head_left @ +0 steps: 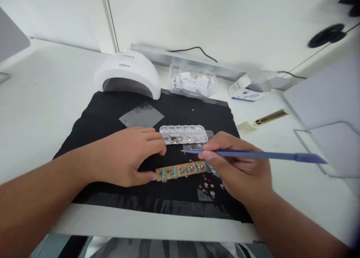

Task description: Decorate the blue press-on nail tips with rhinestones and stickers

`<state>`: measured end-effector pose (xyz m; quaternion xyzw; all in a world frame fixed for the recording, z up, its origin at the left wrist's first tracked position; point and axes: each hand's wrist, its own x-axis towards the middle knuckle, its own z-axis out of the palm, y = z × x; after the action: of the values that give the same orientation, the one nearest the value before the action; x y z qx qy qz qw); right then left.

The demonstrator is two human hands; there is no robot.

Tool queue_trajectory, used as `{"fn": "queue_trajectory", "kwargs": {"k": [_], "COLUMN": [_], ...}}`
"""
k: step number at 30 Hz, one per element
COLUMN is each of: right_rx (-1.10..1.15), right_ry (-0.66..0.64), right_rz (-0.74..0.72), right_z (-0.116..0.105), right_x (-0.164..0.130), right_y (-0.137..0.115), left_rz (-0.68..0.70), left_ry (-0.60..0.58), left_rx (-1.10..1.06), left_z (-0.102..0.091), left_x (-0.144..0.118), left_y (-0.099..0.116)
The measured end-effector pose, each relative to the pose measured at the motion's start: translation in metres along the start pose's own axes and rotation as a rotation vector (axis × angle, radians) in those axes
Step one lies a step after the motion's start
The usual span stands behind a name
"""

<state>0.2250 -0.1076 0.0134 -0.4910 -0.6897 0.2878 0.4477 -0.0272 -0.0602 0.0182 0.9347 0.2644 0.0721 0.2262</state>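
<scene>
A tan strip [183, 169] carrying several pale green nail tips lies on the black mat [180, 111]. My left hand [129, 155] rests palm down on the mat, its thumb and fingertips pressing the strip's left end. My right hand [239, 168] holds a thin blue pick tool [253, 154] like a pen, its tip pointing left just above the strip. A clear compartment box of rhinestones [184, 134] sits right behind the strip. Small red and white gems [206, 186] lie scattered on the mat under my right hand.
A white nail lamp [128, 73] stands at the mat's back left. A clear tub of white pieces [192, 81], a blue and white carton [247, 91] and a gold-handled tool [263, 120] lie behind and right. A grey film square [141, 115] lies on the mat.
</scene>
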Motion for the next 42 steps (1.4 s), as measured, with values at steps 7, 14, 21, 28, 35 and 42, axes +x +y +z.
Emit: {"fn": "queue_trajectory", "kwargs": {"k": [7, 14, 21, 28, 35, 42], "right_rx": [-0.031, -0.050, -0.115, -0.119, -0.103, -0.126], "right_ry": [0.004, -0.033, -0.030, -0.020, -0.031, -0.122], "right_rz": [0.005, 0.023, 0.032, 0.039, 0.049, 0.111], "right_z": [0.005, 0.009, 0.012, 0.012, 0.012, 0.012], "right_x": [0.017, 0.022, 0.023, 0.021, 0.021, 0.023], "right_y": [0.020, 0.025, 0.026, 0.025, 0.025, 0.022], "left_rz": [-0.104, -0.136, -0.136, -0.116, -0.130, -0.118], "left_ry": [0.077, 0.029, 0.009, 0.017, 0.002, -0.023], "left_rx": [0.015, -0.005, -0.001, 0.002, 0.001, -0.016], "left_z": [-0.005, -0.004, -0.003, -0.004, -0.004, -0.004], "left_x": [-0.001, 0.000, -0.001, 0.000, 0.001, -0.001], "left_y": [-0.009, -0.011, -0.012, -0.013, -0.013, -0.013]}}
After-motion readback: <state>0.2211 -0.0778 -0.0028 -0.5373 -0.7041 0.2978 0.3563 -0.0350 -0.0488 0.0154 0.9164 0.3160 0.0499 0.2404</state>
